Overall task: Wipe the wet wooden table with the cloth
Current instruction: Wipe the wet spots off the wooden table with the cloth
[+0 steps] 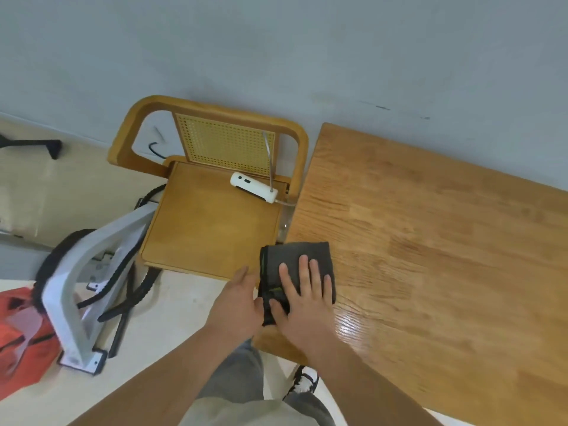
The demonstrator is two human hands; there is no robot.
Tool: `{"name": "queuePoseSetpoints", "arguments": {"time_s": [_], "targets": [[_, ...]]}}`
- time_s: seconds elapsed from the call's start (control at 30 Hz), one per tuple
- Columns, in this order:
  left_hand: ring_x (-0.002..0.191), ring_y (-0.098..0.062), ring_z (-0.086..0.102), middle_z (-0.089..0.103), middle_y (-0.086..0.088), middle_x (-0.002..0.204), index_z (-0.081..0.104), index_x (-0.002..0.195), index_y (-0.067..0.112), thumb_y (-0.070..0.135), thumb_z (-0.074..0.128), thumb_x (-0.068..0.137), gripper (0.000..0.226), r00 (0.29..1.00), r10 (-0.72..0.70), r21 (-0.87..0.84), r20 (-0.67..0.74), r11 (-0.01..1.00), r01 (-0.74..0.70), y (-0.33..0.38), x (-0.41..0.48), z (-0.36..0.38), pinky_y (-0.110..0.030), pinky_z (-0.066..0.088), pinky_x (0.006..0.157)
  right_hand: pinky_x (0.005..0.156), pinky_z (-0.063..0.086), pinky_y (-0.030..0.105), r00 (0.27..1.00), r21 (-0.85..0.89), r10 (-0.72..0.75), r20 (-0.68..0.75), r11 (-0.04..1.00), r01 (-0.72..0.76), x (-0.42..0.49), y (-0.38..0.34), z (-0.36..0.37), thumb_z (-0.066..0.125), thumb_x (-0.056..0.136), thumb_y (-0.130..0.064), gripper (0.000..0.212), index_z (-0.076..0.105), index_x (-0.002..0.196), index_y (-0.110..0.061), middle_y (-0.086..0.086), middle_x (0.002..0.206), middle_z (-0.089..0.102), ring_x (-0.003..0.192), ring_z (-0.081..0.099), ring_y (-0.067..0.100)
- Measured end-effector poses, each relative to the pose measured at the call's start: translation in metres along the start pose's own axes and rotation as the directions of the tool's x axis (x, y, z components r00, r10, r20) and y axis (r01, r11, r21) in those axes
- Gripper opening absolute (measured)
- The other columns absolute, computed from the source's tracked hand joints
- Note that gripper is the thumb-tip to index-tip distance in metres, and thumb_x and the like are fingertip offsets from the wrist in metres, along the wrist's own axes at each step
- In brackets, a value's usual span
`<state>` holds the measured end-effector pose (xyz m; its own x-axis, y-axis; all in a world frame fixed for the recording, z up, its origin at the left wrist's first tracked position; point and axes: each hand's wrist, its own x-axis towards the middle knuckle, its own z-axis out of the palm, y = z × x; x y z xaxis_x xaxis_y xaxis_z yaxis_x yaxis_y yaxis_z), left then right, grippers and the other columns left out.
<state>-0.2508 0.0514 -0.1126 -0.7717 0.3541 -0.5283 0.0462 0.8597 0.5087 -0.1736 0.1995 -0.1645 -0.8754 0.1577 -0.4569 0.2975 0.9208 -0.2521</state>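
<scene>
A dark grey folded cloth lies at the left edge of the wooden table, partly hanging over it. My right hand presses flat on top of the cloth with fingers spread. My left hand is just off the table's edge, its fingers touching the cloth's overhanging left side. A glossy wet patch shines on the wood right of my right hand.
A wooden chair with a cane back stands left of the table and carries a white device with a cable. On the floor further left are a white frame with black straps and a red bag. A grey wall rises behind.
</scene>
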Motion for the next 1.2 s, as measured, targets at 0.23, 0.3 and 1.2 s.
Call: {"name": "queuePoseSetpoints", "arguments": {"time_s": [0.23,0.3,1.2], "targets": [[0.153,-0.025,0.015,0.005,-0.005,0.170,0.020,0.159,0.024,0.023,0.053,0.099,0.069,0.998,0.001,0.094,-0.057,0.996,0.005,0.052,-0.052,0.072,-0.036,0.032,0.119,0.120,0.012,0.055,0.995,-0.045,-0.091,0.033,0.995,0.093,-0.101,0.071,0.042,0.042,0.094,-0.066,0.078,0.022,0.164,-0.039,0.009,0.174,0.012,0.159,0.013,0.031],[0.153,-0.026,0.017,0.004,-0.004,0.170,0.021,0.160,0.024,0.024,0.053,0.099,0.068,0.999,0.033,0.113,-0.021,0.993,-0.030,0.071,-0.067,0.092,-0.035,0.032,0.117,0.119,0.014,0.054,0.997,-0.039,-0.070,0.039,0.997,0.071,-0.120,0.104,0.038,0.043,0.093,-0.068,0.078,0.025,0.163,-0.038,0.008,0.173,0.014,0.159,0.017,0.030],[0.157,-0.033,-0.001,-0.003,-0.008,0.171,0.030,0.159,0.017,0.019,0.057,0.094,0.071,0.956,0.292,0.551,0.013,0.796,-0.250,0.067,-0.120,0.161,-0.042,0.018,0.126,0.125,0.020,0.049,0.989,0.330,0.083,0.123,0.936,-0.120,-0.174,0.126,-0.005,0.055,0.100,-0.041,0.085,0.002,0.166,-0.033,0.005,0.174,-0.011,0.160,-0.003,0.028]]}}
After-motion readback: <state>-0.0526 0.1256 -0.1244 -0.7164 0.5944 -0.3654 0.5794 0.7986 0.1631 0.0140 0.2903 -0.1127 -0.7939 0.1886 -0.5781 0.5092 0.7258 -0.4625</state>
